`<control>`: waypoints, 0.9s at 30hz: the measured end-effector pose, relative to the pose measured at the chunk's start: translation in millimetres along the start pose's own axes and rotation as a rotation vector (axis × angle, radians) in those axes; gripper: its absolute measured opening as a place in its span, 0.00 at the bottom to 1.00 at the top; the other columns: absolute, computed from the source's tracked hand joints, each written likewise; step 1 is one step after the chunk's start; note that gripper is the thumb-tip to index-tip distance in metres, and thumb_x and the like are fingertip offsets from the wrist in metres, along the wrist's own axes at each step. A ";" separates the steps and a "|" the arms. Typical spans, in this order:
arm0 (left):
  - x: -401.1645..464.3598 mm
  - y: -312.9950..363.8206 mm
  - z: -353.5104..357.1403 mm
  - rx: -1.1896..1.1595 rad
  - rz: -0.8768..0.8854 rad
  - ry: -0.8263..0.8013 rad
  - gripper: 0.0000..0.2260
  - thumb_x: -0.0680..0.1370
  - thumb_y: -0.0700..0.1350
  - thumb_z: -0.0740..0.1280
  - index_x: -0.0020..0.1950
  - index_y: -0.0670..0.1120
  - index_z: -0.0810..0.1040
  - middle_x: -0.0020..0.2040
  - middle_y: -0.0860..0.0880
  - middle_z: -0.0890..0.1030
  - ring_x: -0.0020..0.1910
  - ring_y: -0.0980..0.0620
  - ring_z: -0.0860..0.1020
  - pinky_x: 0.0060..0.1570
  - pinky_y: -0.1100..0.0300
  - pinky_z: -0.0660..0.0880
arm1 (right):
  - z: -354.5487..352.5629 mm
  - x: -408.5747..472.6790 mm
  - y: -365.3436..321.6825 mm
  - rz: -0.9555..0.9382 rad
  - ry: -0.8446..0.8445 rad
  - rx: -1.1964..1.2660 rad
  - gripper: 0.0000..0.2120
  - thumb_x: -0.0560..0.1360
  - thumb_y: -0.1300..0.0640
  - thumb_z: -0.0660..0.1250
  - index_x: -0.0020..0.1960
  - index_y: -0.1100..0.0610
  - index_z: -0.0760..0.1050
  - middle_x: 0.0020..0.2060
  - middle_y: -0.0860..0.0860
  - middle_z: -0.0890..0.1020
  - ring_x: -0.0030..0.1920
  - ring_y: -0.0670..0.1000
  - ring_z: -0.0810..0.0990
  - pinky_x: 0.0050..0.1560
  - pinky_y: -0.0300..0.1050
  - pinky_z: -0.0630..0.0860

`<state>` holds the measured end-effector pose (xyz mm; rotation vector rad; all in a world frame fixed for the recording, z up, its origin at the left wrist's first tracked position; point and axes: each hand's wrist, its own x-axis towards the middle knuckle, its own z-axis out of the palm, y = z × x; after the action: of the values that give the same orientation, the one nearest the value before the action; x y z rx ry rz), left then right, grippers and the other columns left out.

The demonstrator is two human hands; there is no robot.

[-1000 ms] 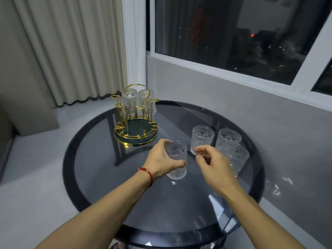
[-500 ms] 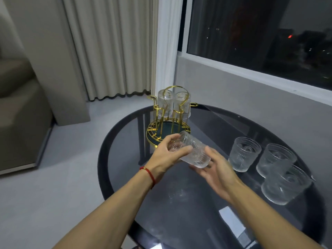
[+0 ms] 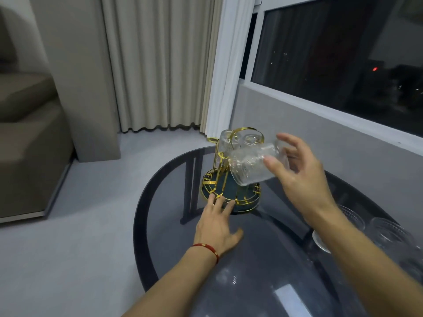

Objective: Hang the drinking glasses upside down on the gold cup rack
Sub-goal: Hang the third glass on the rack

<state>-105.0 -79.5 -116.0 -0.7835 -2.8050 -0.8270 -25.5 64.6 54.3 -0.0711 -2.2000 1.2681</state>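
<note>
The gold cup rack [image 3: 219,186] with a dark green base stands on the round dark glass table [image 3: 251,259]. Two clear glasses [image 3: 240,139] hang upside down at its back. My right hand [image 3: 299,177] holds a ribbed clear glass [image 3: 251,165] tilted on its side, mouth pointing down-left, just above the rack's front pegs. My left hand [image 3: 217,223], with a red string at the wrist, lies flat with fingers spread, fingertips touching the rack's base rim.
Several more glasses [image 3: 384,234] stand upright on the table at the right, partly behind my right forearm. A grey wall and a dark window run behind the table. Curtains and a sofa [image 3: 27,143] are at the left.
My left hand let go of the glass and dropped to the rack's base. My right hand now carries the glass alone and has raised it over the rack. The view swung left.
</note>
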 end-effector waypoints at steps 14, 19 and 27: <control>-3.5 -13.0 3.4 0.054 0.084 0.057 0.36 0.73 0.61 0.66 0.80 0.55 0.59 0.80 0.49 0.61 0.81 0.45 0.48 0.77 0.44 0.52 | 114.3 126.3 -32.0 -0.087 -0.162 -0.399 0.28 0.79 0.46 0.70 0.76 0.50 0.70 0.70 0.57 0.74 0.71 0.59 0.73 0.71 0.59 0.71; -2.7 -14.9 3.7 0.025 0.089 0.056 0.35 0.74 0.60 0.66 0.79 0.55 0.60 0.80 0.49 0.61 0.82 0.44 0.48 0.78 0.43 0.51 | 120.2 140.3 -33.6 -0.130 -0.199 -0.505 0.28 0.78 0.45 0.69 0.76 0.50 0.69 0.68 0.57 0.73 0.71 0.60 0.72 0.69 0.58 0.70; -2.0 -12.3 4.5 0.021 0.078 0.091 0.34 0.73 0.59 0.65 0.78 0.55 0.62 0.78 0.50 0.64 0.81 0.45 0.50 0.78 0.44 0.56 | 127.8 144.7 -13.7 -0.090 -0.256 -0.647 0.28 0.79 0.45 0.69 0.77 0.49 0.69 0.71 0.58 0.73 0.71 0.60 0.73 0.72 0.63 0.68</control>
<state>-109.4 -86.8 -126.2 -0.8247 -2.6807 -0.7983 -207.2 5.7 85.2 -0.0648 -2.7198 0.4952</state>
